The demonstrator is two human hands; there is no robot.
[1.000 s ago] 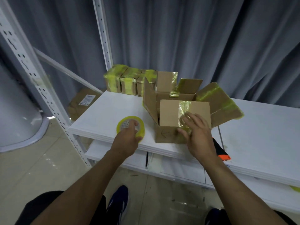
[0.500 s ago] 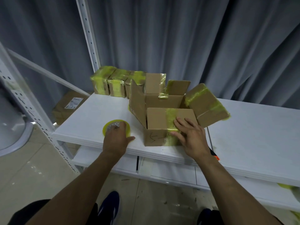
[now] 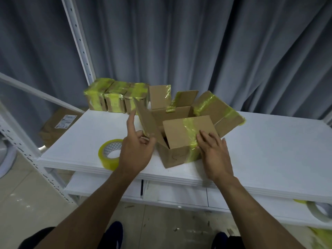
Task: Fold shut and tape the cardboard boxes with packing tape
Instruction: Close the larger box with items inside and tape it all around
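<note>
An open cardboard box stands near the front edge of the white shelf, with old yellow tape on its flaps. My right hand lies with straight fingers on the near flap, over the tape strip at the box's front right corner. My left hand is at the upright left flap. Its index finger points up along the outside while thumb and other fingers pinch the flap's lower edge. A roll of yellow packing tape lies flat on the shelf, just left of my left hand, untouched.
Three taped small boxes stand in a row at the back left. Another taped box leans behind the open one. A shelf upright rises at left, a grey curtain behind. The lower shelf holds a tape roll.
My left hand let go of the tape roll and moved right to the box's left flap. My right hand stayed on the near flap. The camera moved closer.
</note>
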